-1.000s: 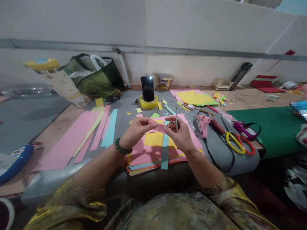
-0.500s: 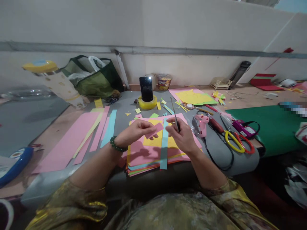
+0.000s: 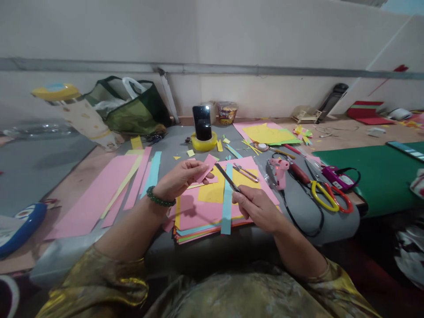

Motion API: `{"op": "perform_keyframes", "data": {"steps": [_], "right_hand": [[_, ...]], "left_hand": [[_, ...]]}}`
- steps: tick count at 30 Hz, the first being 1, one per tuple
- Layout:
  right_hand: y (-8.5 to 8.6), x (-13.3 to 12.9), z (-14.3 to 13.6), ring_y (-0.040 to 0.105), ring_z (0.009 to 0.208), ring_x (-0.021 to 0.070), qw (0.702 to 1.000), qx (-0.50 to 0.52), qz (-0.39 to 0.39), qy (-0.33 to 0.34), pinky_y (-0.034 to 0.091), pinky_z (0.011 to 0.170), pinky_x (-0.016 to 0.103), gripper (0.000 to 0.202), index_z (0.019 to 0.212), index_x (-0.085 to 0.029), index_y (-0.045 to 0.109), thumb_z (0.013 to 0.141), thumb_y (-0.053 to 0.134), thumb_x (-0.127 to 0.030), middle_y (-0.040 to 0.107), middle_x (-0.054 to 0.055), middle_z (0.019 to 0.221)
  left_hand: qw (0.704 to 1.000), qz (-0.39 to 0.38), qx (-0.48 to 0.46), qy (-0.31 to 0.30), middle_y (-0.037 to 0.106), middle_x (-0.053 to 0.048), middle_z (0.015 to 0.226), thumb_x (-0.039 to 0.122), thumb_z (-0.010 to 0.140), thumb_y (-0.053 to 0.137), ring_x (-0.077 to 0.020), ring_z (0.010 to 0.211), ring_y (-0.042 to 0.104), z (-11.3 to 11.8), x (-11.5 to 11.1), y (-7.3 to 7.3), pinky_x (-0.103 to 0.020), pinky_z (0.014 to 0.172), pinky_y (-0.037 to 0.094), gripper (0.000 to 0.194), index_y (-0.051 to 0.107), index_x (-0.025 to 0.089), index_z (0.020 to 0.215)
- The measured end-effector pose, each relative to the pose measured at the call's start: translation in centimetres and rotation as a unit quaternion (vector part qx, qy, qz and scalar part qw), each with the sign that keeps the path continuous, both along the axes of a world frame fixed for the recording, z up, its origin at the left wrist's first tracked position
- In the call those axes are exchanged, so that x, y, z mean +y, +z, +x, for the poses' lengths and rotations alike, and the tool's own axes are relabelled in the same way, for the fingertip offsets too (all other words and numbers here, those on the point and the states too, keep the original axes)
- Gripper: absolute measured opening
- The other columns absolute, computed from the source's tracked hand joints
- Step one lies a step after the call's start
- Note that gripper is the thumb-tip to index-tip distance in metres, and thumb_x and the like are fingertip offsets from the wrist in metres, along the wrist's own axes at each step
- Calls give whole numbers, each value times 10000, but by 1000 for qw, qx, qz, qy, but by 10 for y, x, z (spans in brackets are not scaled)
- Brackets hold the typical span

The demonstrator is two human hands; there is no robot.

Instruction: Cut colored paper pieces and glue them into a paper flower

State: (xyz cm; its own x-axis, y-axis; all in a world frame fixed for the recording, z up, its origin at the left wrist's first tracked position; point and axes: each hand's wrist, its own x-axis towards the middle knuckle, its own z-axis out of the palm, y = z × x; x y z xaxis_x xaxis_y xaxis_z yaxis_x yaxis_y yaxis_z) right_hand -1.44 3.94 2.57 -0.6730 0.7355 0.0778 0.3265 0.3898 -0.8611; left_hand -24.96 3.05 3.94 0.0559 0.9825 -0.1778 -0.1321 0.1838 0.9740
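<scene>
Paper stack, centre; left hand, at its ten o'clock, fingers pinched; right hand, four o'clock, fingers curled; slim metal tool, in right grip; pink slip, between left thumb and fingertips, projecting toward one o'clock.

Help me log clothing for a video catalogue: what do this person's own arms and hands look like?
Both the left hand and right hand are ungloved. A dark green beaded bracelet circles the left wrist; none shows on the right. The sleeves are mottled olive and brown with shiny golden-yellow patches, leaving the forearms uncovered.
</scene>
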Motion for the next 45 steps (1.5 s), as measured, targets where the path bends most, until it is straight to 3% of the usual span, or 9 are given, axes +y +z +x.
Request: {"op": "perform_keyframes", "data": {"steps": [4, 7, 9, 14, 30, 38, 45], "right_hand": [[-5, 2, 2, 515, 472, 112, 999, 24, 6, -41, 412, 497, 224, 338, 797, -209, 580, 960, 447, -474, 572, -35, 555], [-7, 5, 5, 671, 736, 182, 990, 19, 114, -85, 497, 650, 273, 325, 1032, -202, 658, 969, 437, -431, 730, 57, 842], [-7, 6, 6, 691, 856, 210, 979, -7, 178, -97, 504, 707, 291, 329, 1049, -206, 674, 985, 411, -392, 750, 84, 971], [-6, 5, 7, 642, 661, 161, 967, -51, 235, -85, 447, 600, 241, 290, 892, -202, 698, 979, 468, -354, 719, 34, 745], [-6, 2, 8, 588, 585, 128, 966, -36, 237, -92, 424, 565, 218, 294, 846, -187, 734, 962, 513, -344, 733, 36, 746], [-8, 4, 8, 591, 596, 147, 971, -38, 215, -93, 422, 568, 239, 299, 829, -195, 727, 954, 514, -363, 711, 37, 713], [-6, 3, 10, 571, 579, 144, 971, -45, 217, -91, 399, 563, 248, 303, 799, -190, 725, 951, 523, -356, 710, 41, 720]], "left_hand": [[1000, 1, -24, 5, 728, -21, 662, 428, 597, 903, -124, 635, 665, -1, 0, 1, -229, 660, 565, 345, 714, 154, 684], [1000, -7, -22, 3, 729, -28, 674, 392, 645, 880, -138, 669, 682, 0, 0, 2, -239, 680, 567, 298, 713, 151, 690], [1000, -10, -24, 1, 727, -30, 676, 379, 656, 872, -143, 676, 688, 0, 0, 3, -245, 684, 568, 282, 710, 149, 685], [1000, -6, -29, 2, 711, -10, 629, 415, 576, 909, -120, 608, 654, 0, -1, 5, -232, 652, 559, 336, 710, 155, 654], [998, 26, 53, 16, 756, -60, 685, 553, 542, 875, -199, 687, 697, 5, -3, 7, -334, 706, 586, 418, 732, 174, 644], [997, 26, 68, -12, 759, -72, 719, 497, 658, 828, -206, 738, 705, 3, -3, 7, -330, 730, 578, 340, 743, 168, 678], [999, 12, 45, 7, 743, -49, 684, 500, 592, 867, -180, 688, 684, 3, -3, 6, -311, 712, 576, 362, 730, 173, 664]]}}
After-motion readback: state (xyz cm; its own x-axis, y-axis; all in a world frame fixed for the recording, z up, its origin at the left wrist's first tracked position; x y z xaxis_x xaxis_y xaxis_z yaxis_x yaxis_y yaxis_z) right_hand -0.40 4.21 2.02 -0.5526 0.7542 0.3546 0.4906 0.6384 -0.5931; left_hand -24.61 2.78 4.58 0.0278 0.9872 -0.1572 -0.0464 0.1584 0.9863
